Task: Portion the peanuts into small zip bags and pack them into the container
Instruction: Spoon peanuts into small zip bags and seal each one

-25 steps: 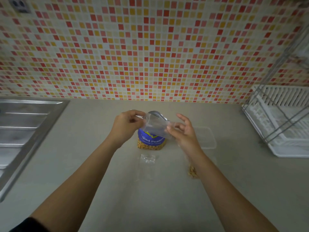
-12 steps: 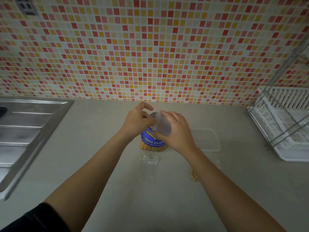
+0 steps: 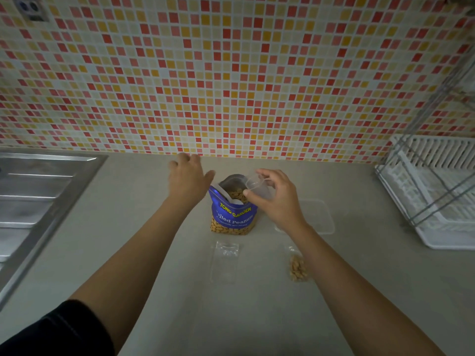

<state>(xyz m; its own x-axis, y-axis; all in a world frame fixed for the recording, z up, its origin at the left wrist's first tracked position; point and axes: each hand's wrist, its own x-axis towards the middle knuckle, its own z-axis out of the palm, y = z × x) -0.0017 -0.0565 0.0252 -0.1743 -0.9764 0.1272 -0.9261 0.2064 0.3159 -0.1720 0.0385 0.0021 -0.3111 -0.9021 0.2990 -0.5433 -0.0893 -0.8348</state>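
Observation:
A blue peanut bag (image 3: 232, 217) stands open on the counter, peanuts showing at its mouth. My right hand (image 3: 276, 199) holds a small clear plastic cup (image 3: 253, 185) tilted at the bag's opening. My left hand (image 3: 187, 179) hovers just left of the bag with fingers spread, holding nothing. An empty small zip bag (image 3: 224, 262) lies flat in front of the peanut bag. A zip bag filled with peanuts (image 3: 298, 267) lies to its right, partly behind my right forearm. A clear rectangular container (image 3: 321, 217) sits right of the peanut bag.
A steel sink drainboard (image 3: 36, 201) fills the left side. A white dish rack with a wire frame (image 3: 434, 196) stands at the right. The mosaic tile wall (image 3: 231, 73) rises right behind the counter.
My left hand let go of the cup and moved left, away from the bag top. My right hand kept the cup and lowered it to the bag's mouth.

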